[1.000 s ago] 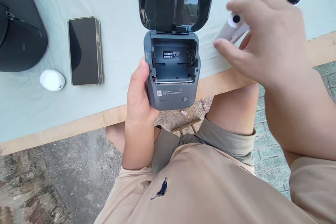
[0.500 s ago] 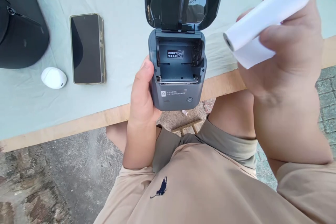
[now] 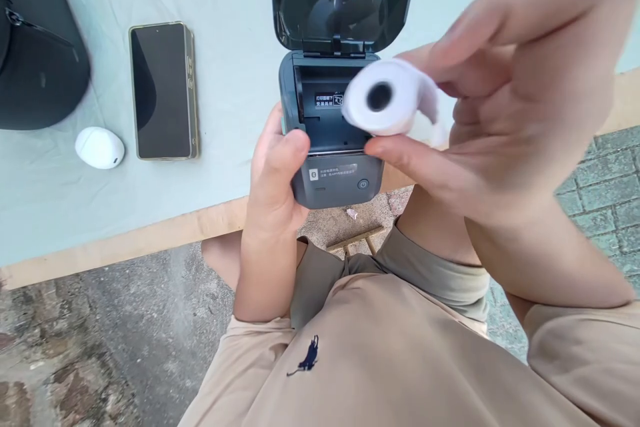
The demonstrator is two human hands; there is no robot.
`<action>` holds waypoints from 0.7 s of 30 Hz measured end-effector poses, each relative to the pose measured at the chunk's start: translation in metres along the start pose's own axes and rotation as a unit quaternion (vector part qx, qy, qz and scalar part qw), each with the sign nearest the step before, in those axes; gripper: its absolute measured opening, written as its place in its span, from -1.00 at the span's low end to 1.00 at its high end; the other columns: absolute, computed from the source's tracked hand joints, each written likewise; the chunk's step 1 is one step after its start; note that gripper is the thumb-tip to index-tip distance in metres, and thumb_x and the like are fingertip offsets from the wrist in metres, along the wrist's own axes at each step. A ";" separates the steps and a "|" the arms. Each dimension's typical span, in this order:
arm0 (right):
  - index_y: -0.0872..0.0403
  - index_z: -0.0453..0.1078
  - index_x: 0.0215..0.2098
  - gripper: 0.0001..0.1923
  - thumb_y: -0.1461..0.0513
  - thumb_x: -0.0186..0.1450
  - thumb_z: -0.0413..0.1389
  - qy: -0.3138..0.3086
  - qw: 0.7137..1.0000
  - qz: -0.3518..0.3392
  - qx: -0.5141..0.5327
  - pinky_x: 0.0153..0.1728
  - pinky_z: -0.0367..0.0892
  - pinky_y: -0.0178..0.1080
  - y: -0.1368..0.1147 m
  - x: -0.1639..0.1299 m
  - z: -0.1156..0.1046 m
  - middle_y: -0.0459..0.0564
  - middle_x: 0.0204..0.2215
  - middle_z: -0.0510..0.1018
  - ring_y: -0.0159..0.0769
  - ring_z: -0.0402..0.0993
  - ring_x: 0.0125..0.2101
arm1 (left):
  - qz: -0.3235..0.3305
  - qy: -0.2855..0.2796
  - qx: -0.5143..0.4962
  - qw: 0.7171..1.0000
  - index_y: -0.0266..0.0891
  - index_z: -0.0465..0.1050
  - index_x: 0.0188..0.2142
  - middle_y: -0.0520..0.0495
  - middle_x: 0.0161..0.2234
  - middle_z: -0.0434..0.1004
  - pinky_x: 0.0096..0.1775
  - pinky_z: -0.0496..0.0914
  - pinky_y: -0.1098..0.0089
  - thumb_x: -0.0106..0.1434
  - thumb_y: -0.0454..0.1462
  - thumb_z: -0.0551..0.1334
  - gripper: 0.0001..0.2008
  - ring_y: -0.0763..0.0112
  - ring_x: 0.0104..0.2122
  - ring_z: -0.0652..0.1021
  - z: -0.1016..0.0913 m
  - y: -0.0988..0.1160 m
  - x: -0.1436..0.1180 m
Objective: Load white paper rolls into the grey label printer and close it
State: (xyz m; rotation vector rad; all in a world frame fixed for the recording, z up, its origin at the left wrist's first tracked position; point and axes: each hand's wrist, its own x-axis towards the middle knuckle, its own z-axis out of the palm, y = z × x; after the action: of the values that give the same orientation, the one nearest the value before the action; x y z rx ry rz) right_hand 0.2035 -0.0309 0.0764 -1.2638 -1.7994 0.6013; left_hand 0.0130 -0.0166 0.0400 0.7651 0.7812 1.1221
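White paper roll (image 3: 387,101), dark core, in right hand (image 3: 505,120) grip; left hand (image 3: 273,180) clasping open printer (image 3: 333,147).

An outdoor work spot: under the left hand (image 3: 273,177) runs a plywood table (image 3: 150,240) draped in pale cloth (image 3: 230,47), and below the right hand (image 3: 505,113) lies brick paving (image 3: 595,193), with rough weathered ground (image 3: 75,347) beneath the table's edge.
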 end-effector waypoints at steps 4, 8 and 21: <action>-0.03 0.47 -0.14 -0.82 0.09 0.48 0.08 0.007 0.969 -0.046 -0.243 -0.20 0.42 -0.22 -0.013 0.018 0.012 -0.18 -0.24 0.64 -0.32 0.63 -0.15 | 0.014 0.009 -0.005 1.000 -0.07 0.59 -0.05 -0.03 -0.02 0.76 0.37 0.47 0.15 0.23 0.02 0.55 -0.60 -0.08 0.49 0.40 0.000 -0.003 0.000; 0.00 0.47 -0.12 -0.77 0.20 0.42 -0.03 -0.028 0.948 -0.037 -0.314 -0.21 0.26 -0.25 -0.017 0.028 0.015 -0.19 -0.30 0.62 -0.32 0.63 -0.12 | 0.029 0.043 -0.025 0.998 -0.13 0.58 -0.01 -0.09 -0.04 0.73 0.40 0.45 0.14 0.41 -0.05 0.39 -0.72 -0.03 0.50 0.39 0.006 -0.003 -0.002; 0.03 0.59 -0.18 -0.72 0.12 0.51 0.06 -0.108 0.968 -0.073 -0.215 -0.11 0.37 -0.19 0.002 0.037 0.013 -0.07 -0.08 0.65 -0.25 0.57 -0.07 | 0.016 0.067 -0.023 0.997 -0.09 0.58 -0.05 -0.11 -0.03 0.73 0.42 0.42 0.17 0.47 -0.12 0.33 -0.84 0.02 0.58 0.25 0.016 -0.001 -0.006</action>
State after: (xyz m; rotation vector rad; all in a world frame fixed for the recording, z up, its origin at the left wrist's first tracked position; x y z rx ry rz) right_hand 0.1886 0.0047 0.0812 -1.3685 -2.2695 0.2806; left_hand 0.0256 -0.0245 0.0482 0.6708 0.8537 1.2255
